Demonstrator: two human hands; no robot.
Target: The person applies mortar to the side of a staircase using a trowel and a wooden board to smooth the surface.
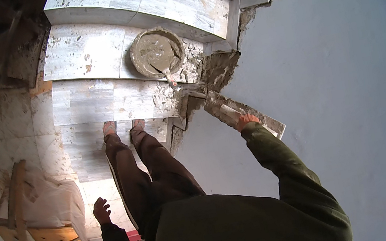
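My right hand [246,120] is closed around the handle of a long rectangular plastering trowel [267,121]. Its blade is smeared with grey mortar, and its far end lies by the rough mortar strip [219,71] where the steps meet the wall. A round tub of wet grey mortar [153,50] stands on a tiled step. Leaning at the tub's near rim is a small tool [170,79], its handle sticking out and its other end in the mortar. My left hand [101,211] hangs low at my left side, fingers loosely apart and holding nothing.
Wood-look tiled steps [84,49], spattered with mortar, rise ahead. Both my feet are on a lower step. A smooth pale wall [328,72] fills the right side. At left stand a wooden box [55,240] with plastic sheeting [53,200] and an upright plank [17,201].
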